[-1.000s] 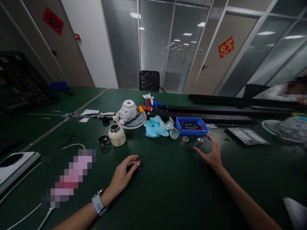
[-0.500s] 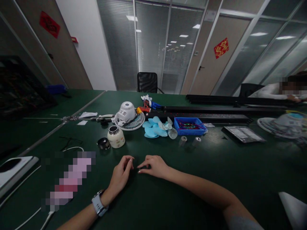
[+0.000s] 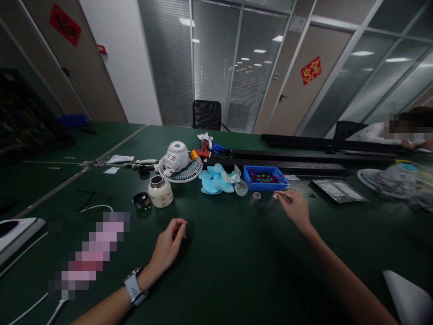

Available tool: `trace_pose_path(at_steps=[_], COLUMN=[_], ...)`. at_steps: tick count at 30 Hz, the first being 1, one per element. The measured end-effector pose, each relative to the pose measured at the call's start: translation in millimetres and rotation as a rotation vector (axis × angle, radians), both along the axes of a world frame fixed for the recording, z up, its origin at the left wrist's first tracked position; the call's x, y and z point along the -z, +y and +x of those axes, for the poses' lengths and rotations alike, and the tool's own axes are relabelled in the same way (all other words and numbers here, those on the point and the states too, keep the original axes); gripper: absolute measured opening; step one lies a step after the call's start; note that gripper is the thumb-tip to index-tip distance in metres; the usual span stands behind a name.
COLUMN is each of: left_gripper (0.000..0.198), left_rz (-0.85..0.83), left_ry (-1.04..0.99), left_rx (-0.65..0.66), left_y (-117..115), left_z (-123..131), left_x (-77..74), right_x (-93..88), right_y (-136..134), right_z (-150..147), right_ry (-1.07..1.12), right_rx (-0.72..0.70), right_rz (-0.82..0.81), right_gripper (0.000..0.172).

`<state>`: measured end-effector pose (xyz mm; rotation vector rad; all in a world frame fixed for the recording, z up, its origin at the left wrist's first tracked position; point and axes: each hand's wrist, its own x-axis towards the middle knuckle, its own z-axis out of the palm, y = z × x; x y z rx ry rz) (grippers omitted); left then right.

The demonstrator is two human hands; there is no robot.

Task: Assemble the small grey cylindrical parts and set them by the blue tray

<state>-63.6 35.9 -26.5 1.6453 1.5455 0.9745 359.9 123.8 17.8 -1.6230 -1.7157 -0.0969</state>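
Observation:
My left hand, a watch on its wrist, rests on the green table with its fingers curled and tips pinched together; anything in them is hidden. My right hand reaches forward, its fingertips pinched on something tiny. They sit at one small grey cylinder, which they partly hide. A second small cylinder lies just to its left. Right behind them stands a blue tray with wires in it.
Further back are light blue fan blades, a white fan motor on its grille, a cream jar and its black lid. Long black bars, a booklet, another fan and a seated person are to the right.
My right hand came back from the cylinders to meet the left fingertips, then reached out again to the cylinders in a pinch. The left hand stayed put and curled tighter.

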Motion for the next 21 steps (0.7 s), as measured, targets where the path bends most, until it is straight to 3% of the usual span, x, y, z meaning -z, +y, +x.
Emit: trace_pose_path(at_steps=[3, 7, 18, 21], left_gripper=[0.028, 0.028, 0.027, 0.027], left_rz=[0.0, -0.002, -0.007, -0.006], left_ry=[0.014, 0.03, 0.018, 0.015], left_rx=[0.0, 0.003, 0.009, 0.017], left_y=[-1, -2, 0, -1], left_z=[0, 0, 1, 0], left_x=[-1.3, -2.2, -3.0, -2.3], right_x=[9.2, 19.0, 18.3, 17.7], right_y=[8, 9, 10, 7], right_z=[21, 20, 23, 21], right_ry=[-0.016, 0.023, -0.085, -0.128], right_rx=[0.0, 0.001, 0.086, 0.066], right_rz=[-0.085, -0.1, -0.154, -0.076], right_gripper=[0.047, 0.042, 0.03, 0.033])
